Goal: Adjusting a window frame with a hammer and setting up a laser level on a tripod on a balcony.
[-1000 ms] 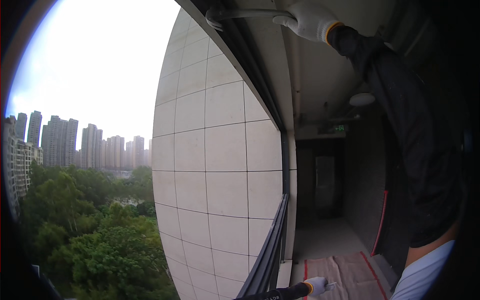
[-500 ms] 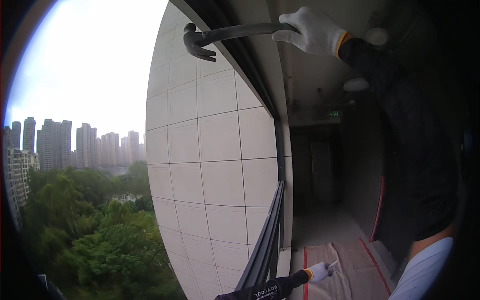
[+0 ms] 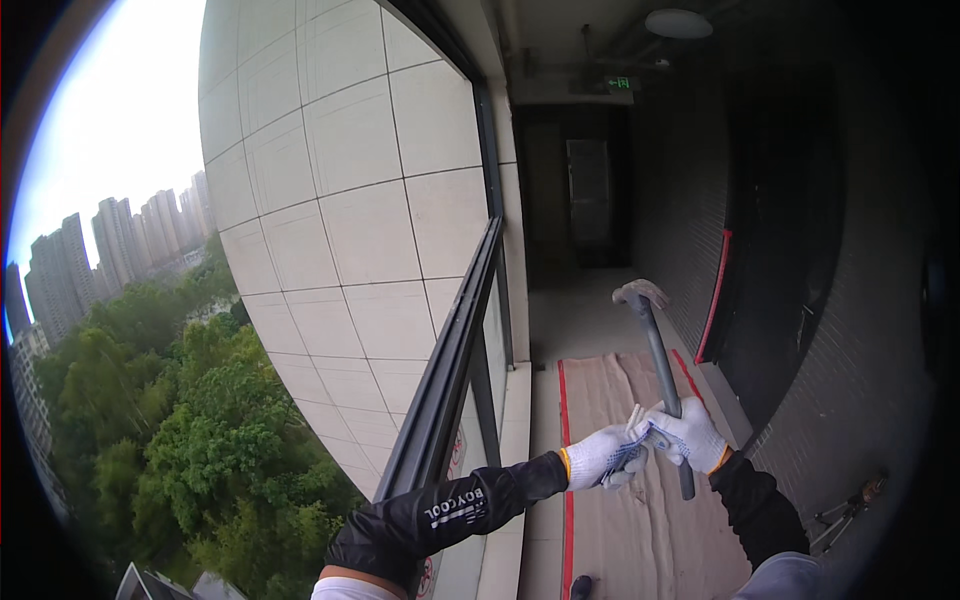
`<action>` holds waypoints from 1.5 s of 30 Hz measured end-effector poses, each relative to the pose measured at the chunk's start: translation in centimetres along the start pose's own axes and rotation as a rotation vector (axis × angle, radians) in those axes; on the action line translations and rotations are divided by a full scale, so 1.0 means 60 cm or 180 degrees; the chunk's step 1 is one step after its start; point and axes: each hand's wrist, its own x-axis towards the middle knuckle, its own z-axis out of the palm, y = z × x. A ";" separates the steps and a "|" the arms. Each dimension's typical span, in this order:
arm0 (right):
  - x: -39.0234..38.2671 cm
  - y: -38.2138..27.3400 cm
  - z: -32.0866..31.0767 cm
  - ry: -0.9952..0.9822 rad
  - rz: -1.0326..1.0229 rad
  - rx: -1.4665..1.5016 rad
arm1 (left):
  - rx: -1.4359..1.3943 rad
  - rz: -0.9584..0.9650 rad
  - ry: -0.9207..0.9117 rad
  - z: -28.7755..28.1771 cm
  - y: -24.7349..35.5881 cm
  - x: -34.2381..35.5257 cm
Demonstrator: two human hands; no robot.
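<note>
A claw hammer (image 3: 660, 360) stands nearly upright in front of me, its head up and its handle end below my fist. My right hand (image 3: 690, 435), in a white knit glove with blue dots, is closed around the handle. Close against it, my left hand (image 3: 603, 457), gloved alike, has its fingers bent. A small white stick-like piece (image 3: 635, 413) pokes up from the left fingers where the two hands meet. Its lower part is hidden, and I cannot tell whether the right fingertips touch it too.
To the left runs a dark window frame rail (image 3: 440, 375), with a tiled outer wall (image 3: 340, 220) and trees far below beyond it. A pinkish cloth with red edges (image 3: 640, 530) covers the corridor floor. On the right is a dark door (image 3: 775, 250); a tripod-like stand (image 3: 845, 515) is near the wall.
My right hand has brought the hammer down from the top of the window frame to chest height. The left hand has risen to meet it. My view has tilted down and shifted right.
</note>
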 end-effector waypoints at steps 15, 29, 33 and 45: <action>0.170 0.247 -0.214 0.1049 0.0304 0.1196 | 0.0666 -0.1494 0.0093 -0.167 -0.059 0.277; 0.400 0.249 -0.246 0.1060 -0.0200 0.1345 | 0.2319 -0.0898 0.0602 -0.348 0.071 0.337; 0.384 0.217 -0.283 0.1029 -0.0328 0.1590 | 0.2643 -0.0448 0.0887 -0.335 0.114 0.367; 0.555 0.170 -0.384 0.0851 -0.0169 0.0748 | 0.3232 0.4041 0.3911 -0.400 0.788 0.190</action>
